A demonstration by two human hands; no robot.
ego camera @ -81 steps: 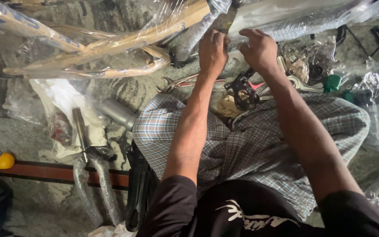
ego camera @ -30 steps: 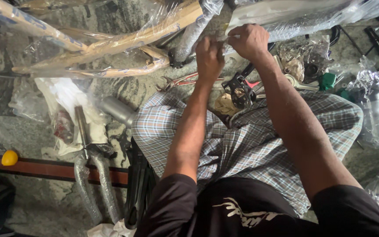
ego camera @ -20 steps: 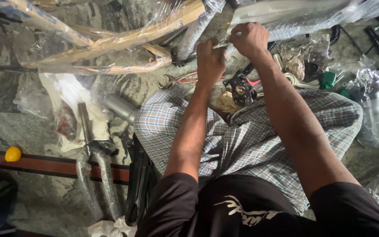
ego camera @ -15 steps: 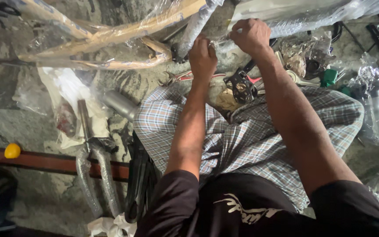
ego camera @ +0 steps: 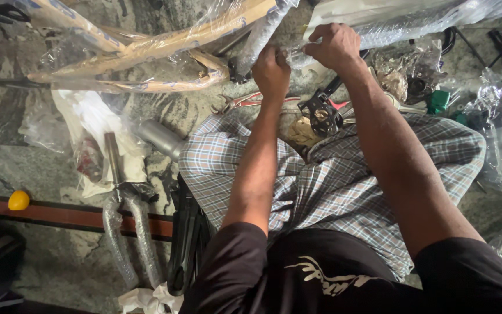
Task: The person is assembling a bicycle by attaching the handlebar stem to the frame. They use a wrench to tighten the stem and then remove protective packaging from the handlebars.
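Note:
A bicycle frame wrapped in clear plastic [ego camera: 163, 43] lies across the stone floor in front of me. My left hand [ego camera: 271, 70] is closed on the frame's plastic-wrapped tube just below the joint. Above and to the right of it, my right hand [ego camera: 333, 45] pinches the clear wrapping on a white wrapped part [ego camera: 390, 17]. Both arms reach forward over my checked cloth [ego camera: 332, 180]. What lies under the fingers is hidden.
A black pedal [ego camera: 319, 113] and red-handled pliers [ego camera: 251, 102] lie by my knees. A wrapped fork [ego camera: 126, 227] and black parts [ego camera: 187, 244] sit at the left. A yellow ball [ego camera: 18, 200] rests on a red strip. Bagged parts [ego camera: 498, 139] lie at right.
Both hands shifted slightly along the wrapped frame: the left slid down and left on the tube, the right stayed higher on the wrapping. The view drifted a little.

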